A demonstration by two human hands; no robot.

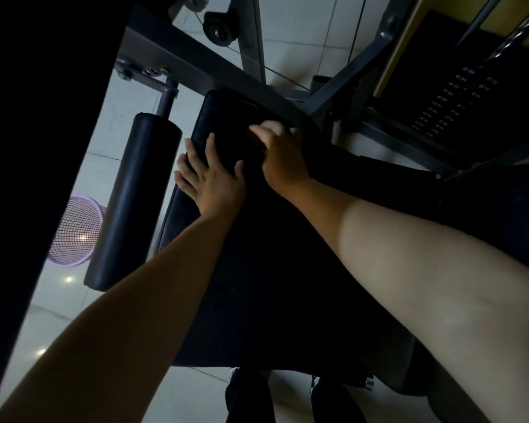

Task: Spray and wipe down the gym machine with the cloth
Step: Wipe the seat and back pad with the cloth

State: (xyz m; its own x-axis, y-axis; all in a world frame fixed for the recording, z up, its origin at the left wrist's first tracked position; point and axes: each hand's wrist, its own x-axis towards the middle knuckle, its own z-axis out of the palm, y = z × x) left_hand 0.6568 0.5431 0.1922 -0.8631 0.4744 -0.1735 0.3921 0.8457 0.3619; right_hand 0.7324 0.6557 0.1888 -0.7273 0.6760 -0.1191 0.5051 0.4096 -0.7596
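Note:
The gym machine's black seat pad (174,215) runs away from me, with a matte black cloth (272,270) spread over most of it. My left hand (209,175) lies flat on the cloth near the pad's left edge, fingers apart. My right hand (280,154) rests just to its right at the far end of the pad. Its fingers are curled down into the cloth, and the dim light hides what is under the fingertips. No spray bottle is in view.
A black roller pad (132,203) sticks out left of the seat on a grey steel frame (177,56). A purple mesh basket (77,230) stands on the tiled floor. The weight stack (449,99) and a pulley (217,29) lie beyond.

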